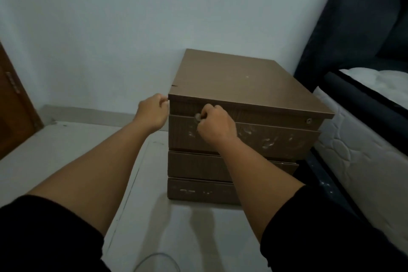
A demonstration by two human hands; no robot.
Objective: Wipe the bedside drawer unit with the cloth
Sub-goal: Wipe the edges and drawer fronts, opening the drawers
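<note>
Standing: brown drawer unit (pixel 240 86) on the floor (pixel 66 150), between wall (pixel 110 28) and mattress (pixel 353 139).
Left hand (pixel 153 110): fingers clenched at the top's front left corner.
Right hand (pixel 215 125): fingers clenched on a small pale object (pixel 197 116) against the smudged top drawer front (pixel 276 139).
Cloth: cannot tell.

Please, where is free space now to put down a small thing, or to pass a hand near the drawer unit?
The top of the drawer unit is bare. The floor left of it, up to the wall, is also free. On its right, the mattress stands close, leaving only a narrow gap. The upper front is crowded: left hand at the corner, right hand on the drawer.
</note>
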